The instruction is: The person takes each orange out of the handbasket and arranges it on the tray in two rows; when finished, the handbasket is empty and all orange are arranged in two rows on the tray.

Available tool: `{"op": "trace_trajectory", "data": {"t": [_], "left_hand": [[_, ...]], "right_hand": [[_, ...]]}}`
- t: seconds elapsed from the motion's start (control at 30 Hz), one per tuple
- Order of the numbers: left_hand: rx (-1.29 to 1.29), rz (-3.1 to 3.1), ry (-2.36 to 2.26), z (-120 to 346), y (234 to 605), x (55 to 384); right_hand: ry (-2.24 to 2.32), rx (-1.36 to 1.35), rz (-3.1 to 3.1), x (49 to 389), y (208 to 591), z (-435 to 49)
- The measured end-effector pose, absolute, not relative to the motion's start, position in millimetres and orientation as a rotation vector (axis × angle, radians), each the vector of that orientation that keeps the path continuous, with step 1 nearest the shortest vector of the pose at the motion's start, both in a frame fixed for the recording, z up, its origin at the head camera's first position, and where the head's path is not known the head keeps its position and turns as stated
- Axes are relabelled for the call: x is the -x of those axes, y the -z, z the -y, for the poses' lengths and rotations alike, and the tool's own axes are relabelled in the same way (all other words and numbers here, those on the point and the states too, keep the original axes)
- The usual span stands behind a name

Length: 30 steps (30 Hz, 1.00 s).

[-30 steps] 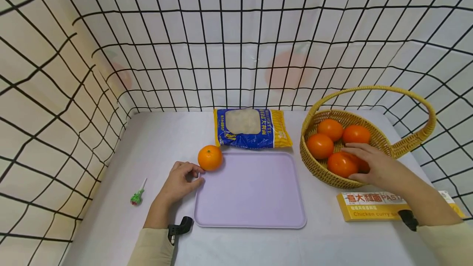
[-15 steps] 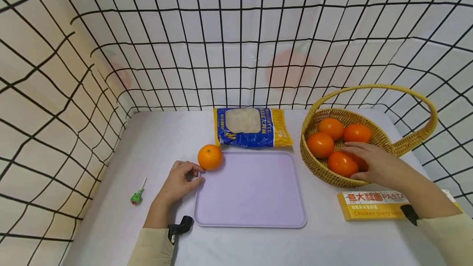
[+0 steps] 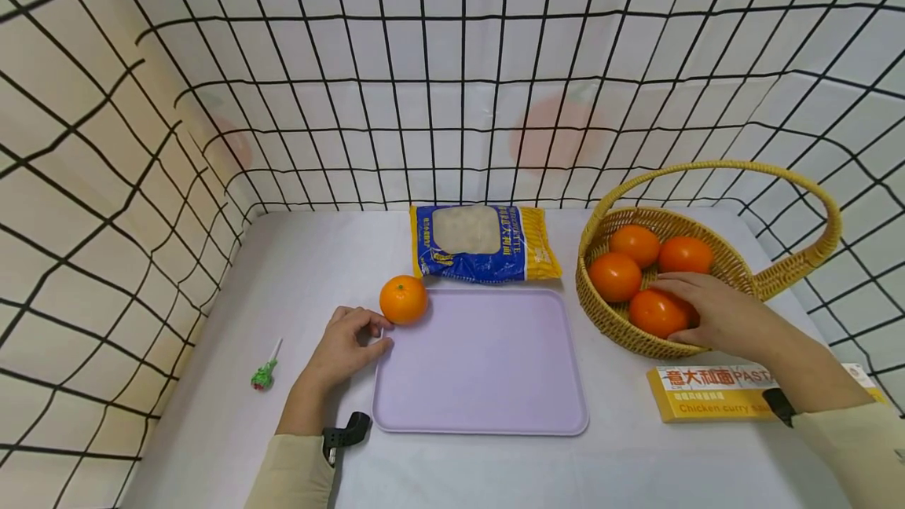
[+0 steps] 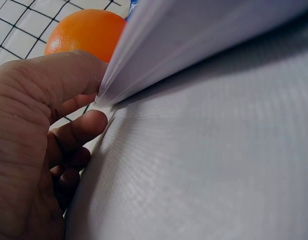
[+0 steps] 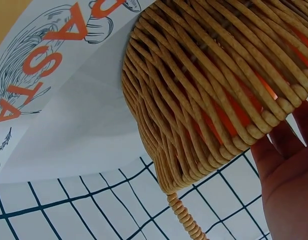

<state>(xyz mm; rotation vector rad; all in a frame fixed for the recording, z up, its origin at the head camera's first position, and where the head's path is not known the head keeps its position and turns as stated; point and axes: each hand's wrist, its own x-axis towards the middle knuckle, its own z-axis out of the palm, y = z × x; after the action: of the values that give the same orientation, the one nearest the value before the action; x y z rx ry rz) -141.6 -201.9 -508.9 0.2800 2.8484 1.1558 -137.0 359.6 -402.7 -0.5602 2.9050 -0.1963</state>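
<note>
In the head view, my left hand (image 3: 349, 348) rests at the left edge of a lilac tray (image 3: 481, 364), its thumb and a fingertip right at the rim. An orange (image 3: 404, 299) sits at the tray's upper-left corner, close beyond those fingers. My right hand (image 3: 728, 319) reaches into a wicker basket (image 3: 597, 313) with an arched handle and holds a tomato, fingers and thumb around it; the hand mostly covers it. Several more tomatoes (image 3: 615, 276) lie in the basket. In the right wrist view, my fingers (image 5: 266, 155) go behind the basket's rim.
A blue and yellow pasta bag (image 3: 470, 244) lies behind the tray. A yellow and white pasta box (image 3: 714, 395) is under my right forearm, in front of the basket. Left of my left arm lies a green-wrapped lollipop (image 3: 264, 375). A black wire grid (image 3: 459, 132) borders the table.
My right hand has stayed among the tomatoes, with only a slight shift. The left hand, tray and orange keep their places.
</note>
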Motion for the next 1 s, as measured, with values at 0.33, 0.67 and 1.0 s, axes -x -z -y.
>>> {"op": "trace_trajectory", "data": {"t": [0.33,0.67,1.0], "left_hand": [[-0.270,-2.840,-1.157,201.3,506.9,141.3],[-0.269,-2.835,-1.155,201.2,507.3,140.0],[-0.260,-2.839,-1.154,201.1,507.2,140.0]], "right_hand": [[0.209,0.523,-2.897,138.3,402.4,-358.5],[0.240,0.491,-2.890,137.1,402.7,-357.7],[0.280,0.442,-2.903,134.9,400.9,-359.5]]}}
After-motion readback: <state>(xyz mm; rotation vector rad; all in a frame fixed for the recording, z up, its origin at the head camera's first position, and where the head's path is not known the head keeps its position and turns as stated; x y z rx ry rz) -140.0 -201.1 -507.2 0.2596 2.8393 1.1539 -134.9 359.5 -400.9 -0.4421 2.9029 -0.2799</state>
